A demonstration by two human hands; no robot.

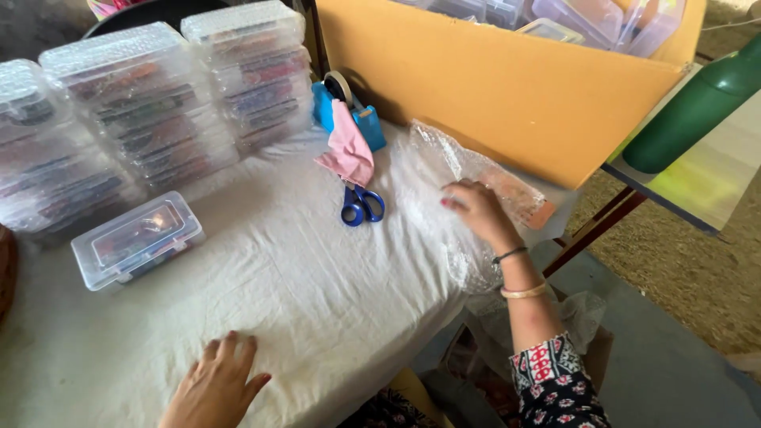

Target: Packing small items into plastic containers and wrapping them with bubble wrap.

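On the bench (317, 293): bubble wrap (444, 170), light, soft, crinkly; take by an edge. Right hand (476, 208) open, fingertips pressing it; left hand (216, 384) open, flat on cloth.

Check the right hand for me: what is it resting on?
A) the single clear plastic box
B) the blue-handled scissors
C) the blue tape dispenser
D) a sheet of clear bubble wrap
D: the right hand lies flat on the bubble wrap spread over the table's right end, while the scissors lie apart to its left, untouched.
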